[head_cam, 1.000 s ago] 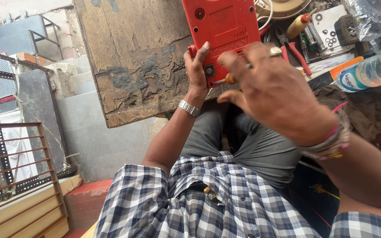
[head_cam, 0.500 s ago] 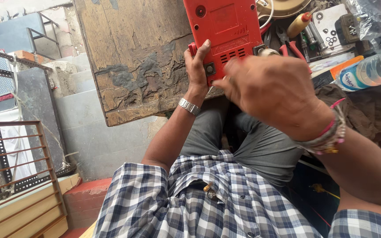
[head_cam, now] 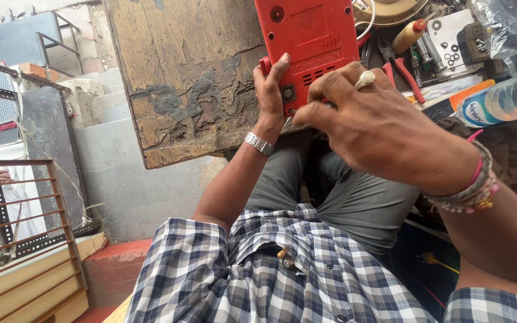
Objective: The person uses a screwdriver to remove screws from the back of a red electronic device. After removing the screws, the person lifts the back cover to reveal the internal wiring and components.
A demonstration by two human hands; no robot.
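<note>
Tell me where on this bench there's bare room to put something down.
Free: the worn wooden board, bare from its left edge across to the red device that the left hand grips. Crowded: right of the device, beyond the right hand, pliers, metal parts and a plastic bottle fill the surface.

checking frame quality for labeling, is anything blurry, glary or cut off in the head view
Head view: even daylight, no harsh glare; the right hand, close to the lens, looks slightly soft; the red casing is cropped at the top edge; the left hand is sharp.

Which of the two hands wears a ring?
The right hand, in front of the red casing, has a pale ring; the left hand has none visible.
</note>
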